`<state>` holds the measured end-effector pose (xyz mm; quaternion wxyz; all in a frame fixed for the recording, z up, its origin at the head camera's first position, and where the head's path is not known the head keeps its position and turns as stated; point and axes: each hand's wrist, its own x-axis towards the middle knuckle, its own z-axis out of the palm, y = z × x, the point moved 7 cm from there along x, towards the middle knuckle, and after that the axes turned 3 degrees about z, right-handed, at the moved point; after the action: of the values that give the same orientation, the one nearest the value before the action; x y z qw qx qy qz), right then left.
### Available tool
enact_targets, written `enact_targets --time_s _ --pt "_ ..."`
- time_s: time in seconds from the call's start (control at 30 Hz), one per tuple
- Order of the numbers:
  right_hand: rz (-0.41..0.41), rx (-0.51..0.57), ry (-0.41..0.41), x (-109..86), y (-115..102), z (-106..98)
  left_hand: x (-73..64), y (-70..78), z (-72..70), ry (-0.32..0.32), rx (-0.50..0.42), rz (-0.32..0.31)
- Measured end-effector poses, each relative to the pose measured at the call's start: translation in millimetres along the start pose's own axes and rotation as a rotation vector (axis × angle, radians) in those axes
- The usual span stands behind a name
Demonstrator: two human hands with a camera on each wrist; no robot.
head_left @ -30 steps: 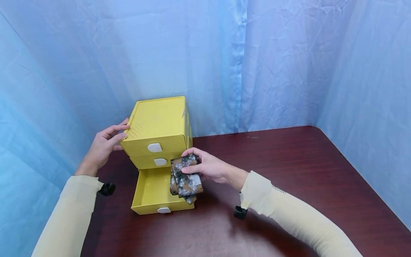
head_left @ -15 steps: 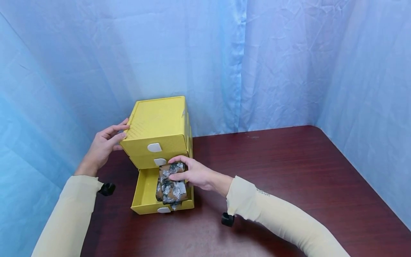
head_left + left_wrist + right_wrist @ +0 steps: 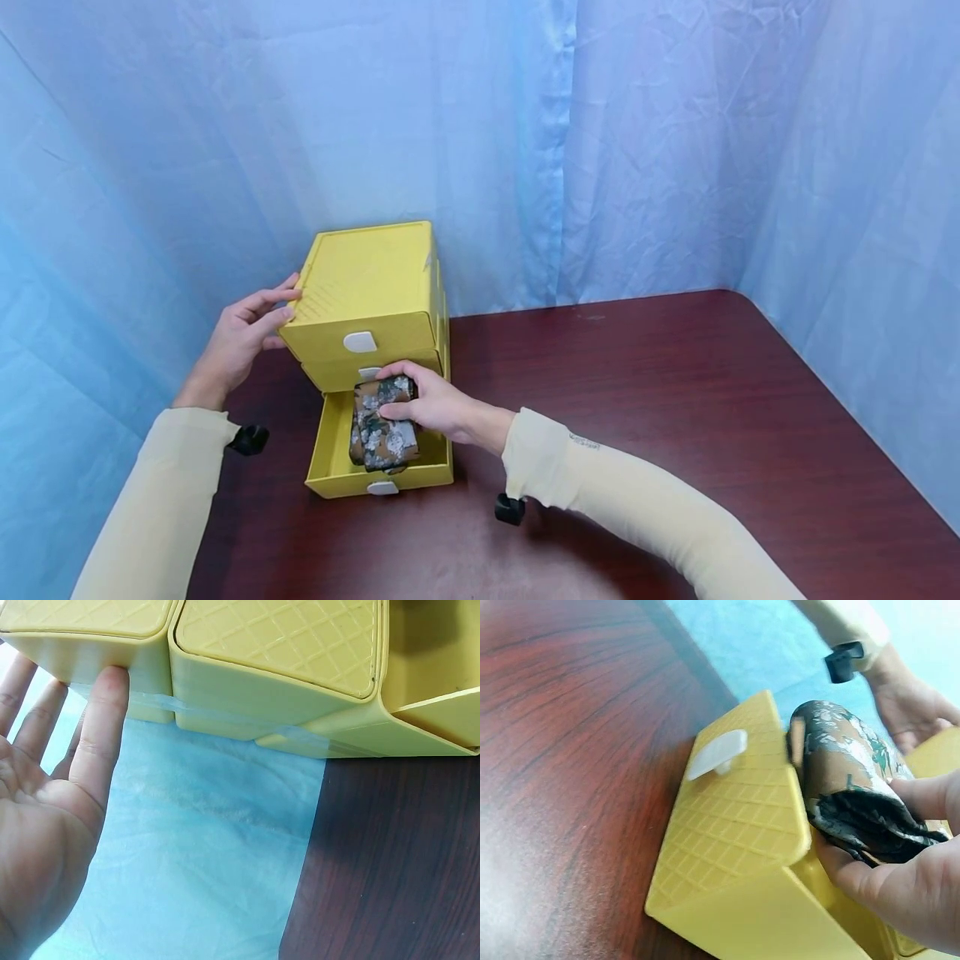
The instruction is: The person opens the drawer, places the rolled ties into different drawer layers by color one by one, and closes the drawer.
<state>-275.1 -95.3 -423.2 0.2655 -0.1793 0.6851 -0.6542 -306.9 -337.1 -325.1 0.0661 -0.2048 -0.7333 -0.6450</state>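
Observation:
A yellow drawer cabinet [image 3: 367, 267] stands at the left of the table, its bottom drawer [image 3: 330, 485] pulled out. My left hand [image 3: 240, 337] rests against the cabinet's upper left side; its fingers are fairly straight in the left wrist view. With my right hand [image 3: 442, 408] I grip a folded floral cloth [image 3: 384, 437], brown, dark and white, thumb in front. The cloth is down in the open drawer, close behind its front wall. In the right wrist view the folded cloth [image 3: 847, 754] looks thick and rolled over at the edge. Its underside is hidden.
Two upper drawers with white handles [image 3: 360, 342] are closed above the open one. The dark red wooden table [image 3: 615, 400] stretches to the right. Light blue curtains [image 3: 495, 150] hang behind and at both sides.
My right hand has carried the cloth leftward from the drawer's right edge and lowered it into the drawer. The left hand keeps its place on the cabinet.

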Motion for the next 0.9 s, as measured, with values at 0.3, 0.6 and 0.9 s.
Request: enact_targets --time_s 0.3,0.6,0.9 --pt "0.044 -0.089 -0.008 6.5 4.7 6.7 -1.2 2.4 -3.7 0.022 0.004 0.003" --pt "0.071 -0.178 -0.068 6.9 9.6 15.4 -1.4 1.0 -2.9 0.019 -0.007 -0.004" --pt "0.112 -0.254 0.020 12.1 18.3 16.0 -0.8 0.9 -0.4 0.005 -0.038 -0.002"
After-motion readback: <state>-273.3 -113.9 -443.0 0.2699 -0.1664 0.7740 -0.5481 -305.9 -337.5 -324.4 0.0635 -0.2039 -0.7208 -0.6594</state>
